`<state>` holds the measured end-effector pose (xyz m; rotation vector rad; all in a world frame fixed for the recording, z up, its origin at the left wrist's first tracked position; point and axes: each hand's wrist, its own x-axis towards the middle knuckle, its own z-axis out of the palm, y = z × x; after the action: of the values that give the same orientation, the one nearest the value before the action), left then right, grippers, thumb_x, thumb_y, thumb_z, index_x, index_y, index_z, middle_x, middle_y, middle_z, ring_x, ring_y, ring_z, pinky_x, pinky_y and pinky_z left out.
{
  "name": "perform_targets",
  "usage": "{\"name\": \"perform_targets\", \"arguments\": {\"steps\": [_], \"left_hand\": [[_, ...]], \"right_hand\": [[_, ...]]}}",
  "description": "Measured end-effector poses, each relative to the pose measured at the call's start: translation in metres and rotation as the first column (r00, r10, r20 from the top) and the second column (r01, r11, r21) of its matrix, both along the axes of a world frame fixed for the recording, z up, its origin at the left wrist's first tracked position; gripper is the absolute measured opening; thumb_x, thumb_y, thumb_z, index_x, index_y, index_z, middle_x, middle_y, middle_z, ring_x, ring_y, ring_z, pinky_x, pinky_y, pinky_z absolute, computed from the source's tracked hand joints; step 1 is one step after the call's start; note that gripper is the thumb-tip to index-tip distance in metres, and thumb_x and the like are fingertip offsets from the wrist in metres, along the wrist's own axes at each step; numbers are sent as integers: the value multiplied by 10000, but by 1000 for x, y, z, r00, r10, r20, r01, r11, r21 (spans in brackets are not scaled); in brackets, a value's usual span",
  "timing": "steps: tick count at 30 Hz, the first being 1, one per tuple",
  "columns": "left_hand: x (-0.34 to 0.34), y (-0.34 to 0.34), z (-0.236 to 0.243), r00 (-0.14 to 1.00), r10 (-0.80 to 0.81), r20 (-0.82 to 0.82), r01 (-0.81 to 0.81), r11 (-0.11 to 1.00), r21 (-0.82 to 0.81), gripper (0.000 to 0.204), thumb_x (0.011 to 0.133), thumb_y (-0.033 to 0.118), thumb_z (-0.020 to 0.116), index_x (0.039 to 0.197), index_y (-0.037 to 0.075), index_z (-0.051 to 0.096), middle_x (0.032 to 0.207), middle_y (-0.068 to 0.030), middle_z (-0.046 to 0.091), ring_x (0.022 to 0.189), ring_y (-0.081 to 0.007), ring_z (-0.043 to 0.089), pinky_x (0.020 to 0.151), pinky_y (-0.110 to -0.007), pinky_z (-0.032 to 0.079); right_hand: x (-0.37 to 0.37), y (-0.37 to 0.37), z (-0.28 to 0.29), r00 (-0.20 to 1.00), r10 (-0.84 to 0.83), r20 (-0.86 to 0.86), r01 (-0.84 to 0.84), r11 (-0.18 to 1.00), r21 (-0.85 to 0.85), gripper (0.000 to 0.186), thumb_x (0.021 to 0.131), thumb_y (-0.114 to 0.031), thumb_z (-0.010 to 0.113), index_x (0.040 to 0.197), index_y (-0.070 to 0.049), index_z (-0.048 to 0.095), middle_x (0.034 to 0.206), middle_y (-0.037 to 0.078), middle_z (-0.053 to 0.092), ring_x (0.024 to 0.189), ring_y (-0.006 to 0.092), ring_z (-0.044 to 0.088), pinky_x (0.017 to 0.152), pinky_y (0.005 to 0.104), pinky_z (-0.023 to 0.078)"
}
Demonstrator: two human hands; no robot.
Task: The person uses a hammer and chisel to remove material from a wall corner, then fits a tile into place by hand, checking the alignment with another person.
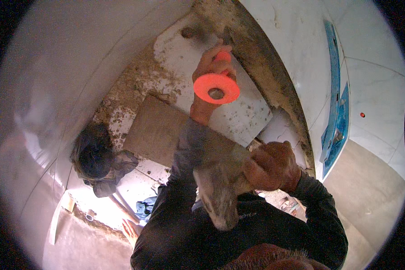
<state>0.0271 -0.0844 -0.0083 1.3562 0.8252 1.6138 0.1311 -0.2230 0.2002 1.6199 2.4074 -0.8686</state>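
Note:
My left hand (209,63) is raised near the top centre, fingers wrapped round a bright orange plastic piece (204,88) with a round flange and a hole in it. Below, my right hand (270,166) is closed on a pale, dirty grey-brown cloth (217,200), which hangs down in front of my dark top beside my left forearm. Part of what my right fingers grip is hidden. Behind both hands lies a dusty white floor piece (238,114) with crumbs of mortar, and a square brown tile (153,128).
Pale tiled walls (40,103) curve up on both sides. A blue level-like bar (334,72) stands at the right wall. A dark bundle (94,159) lies left, near a short white pipe (90,215) and what looks like another person's fingers (129,229). Loose mortar (117,90) covers part of the floor.

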Motion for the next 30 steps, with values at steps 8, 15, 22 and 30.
{"name": "perform_targets", "arguments": {"steps": [8, 15, 22, 30], "left_hand": [[-7, 3, -3, 975, -69, 209, 77, 997, -29, 153, 735, 33, 719, 863, 91, 658, 1286, -116, 578, 1292, -284, 496, 922, -381, 493], [-5, 6, -5, 944, -133, 302, 206, 953, -222, 179, 773, 27, 711, 922, 88, 633, 1242, -111, 604, 1183, -257, 554, 875, -345, 514], [16, 1, -3, 868, -53, 494, 245, 911, -333, 219, 815, 39, 691, 1019, 75, 621, 1215, -94, 614, 1105, -225, 588, 805, -304, 545], [17, -2, -5, 961, -90, 260, 146, 968, -206, 89, 822, 94, 659, 901, 59, 680, 1201, -94, 614, 1126, -250, 586, 817, -343, 558]], "right_hand": [[-30, 38, 15, 975, 210, -75, -202, 974, 100, 527, 747, -477, 757, 1016, -55, 589, 856, 137, 625, 640, 348, 619, 554, 437, 480], [-36, 60, -15, 983, -18, 181, -27, 969, 246, 322, 784, -353, 769, 819, -94, 581, 715, 110, 602, 618, 345, 626, 538, 427, 480], [-6, 24, -10, 987, 93, 131, -117, 976, 186, 346, 803, -348, 749, 833, -68, 547, 700, 112, 576, 608, 345, 612, 548, 454, 466], [-2, 9, -2, 1000, -16, 12, 13, 981, 192, 278, 883, -377, 635, 769, -124, 622, 625, 108, 599, 547, 319, 634, 485, 464, 482]]}}
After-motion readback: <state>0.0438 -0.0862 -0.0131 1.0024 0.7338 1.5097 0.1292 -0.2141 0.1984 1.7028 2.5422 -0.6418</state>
